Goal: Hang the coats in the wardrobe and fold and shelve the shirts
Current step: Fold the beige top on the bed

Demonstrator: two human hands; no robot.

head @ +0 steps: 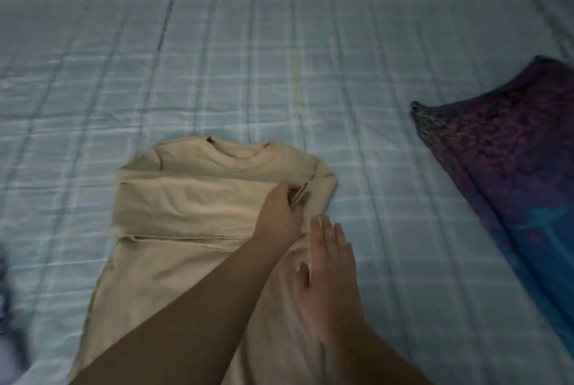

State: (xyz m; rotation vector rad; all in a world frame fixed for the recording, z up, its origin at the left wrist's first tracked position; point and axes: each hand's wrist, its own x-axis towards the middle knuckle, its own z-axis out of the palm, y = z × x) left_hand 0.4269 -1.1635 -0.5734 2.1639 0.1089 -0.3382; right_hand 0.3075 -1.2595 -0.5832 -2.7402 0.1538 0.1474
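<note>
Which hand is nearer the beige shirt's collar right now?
Left. The left hand pinches the folded sleeve edge just below the collar; the right hand lies flat on the beige shirt, lower and to the right.

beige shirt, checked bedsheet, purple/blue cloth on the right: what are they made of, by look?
Beige shirt: looks like a soft matte knit, maybe cotton jersey; ribbed collar band, limp folds. Left hand pinches its sleeve edge; right hand lies flat on it.
Checked bedsheet: thin woven fabric, faint sheen, fine creases.
Purple and blue cloth: patterned fabric, probably printed; weave too blurred to tell.
</note>
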